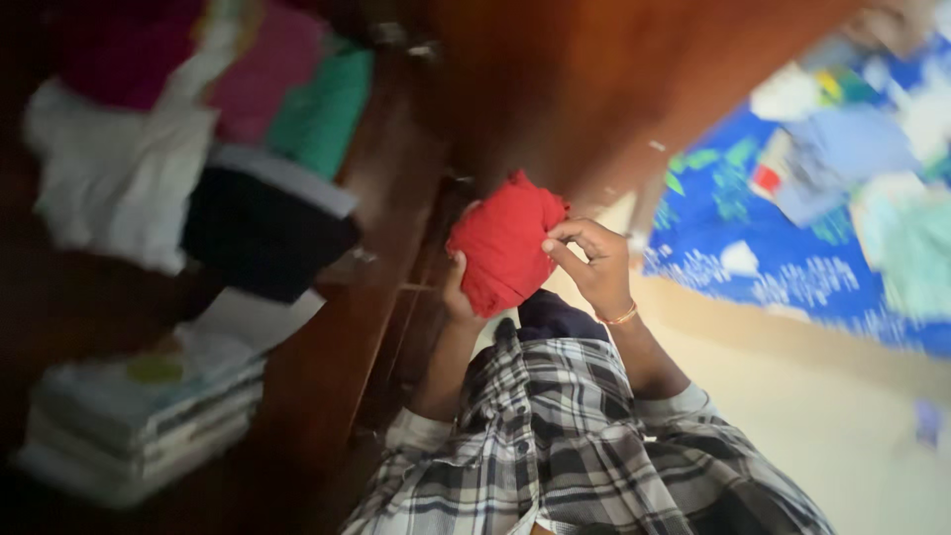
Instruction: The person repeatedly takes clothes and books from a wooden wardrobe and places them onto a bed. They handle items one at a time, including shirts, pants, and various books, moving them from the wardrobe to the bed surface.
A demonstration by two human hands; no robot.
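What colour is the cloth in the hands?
Red. The cloth shows in the head view, held between the left hand and right hand.

Soft matt red cloth (pixel 505 253) is bunching between both hands; polished reddish wood of the wardrobe (pixel 555 89) is shining faintly; checked woven shirt cloth (pixel 565 436) is looking matt.

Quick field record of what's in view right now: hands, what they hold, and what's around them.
left hand: grips the lower edge of the folded red cloth bundle
right hand: pinches the bundle's right side, thin bangle on the wrist
clothing: plaid checked shirt
left of hands: dark wooden wardrobe with shelves of folded clothes
lower shelf: stack of pale folded fabrics
right side: blue printed bedsheet with scattered garments
image quality: blurred, details unclear
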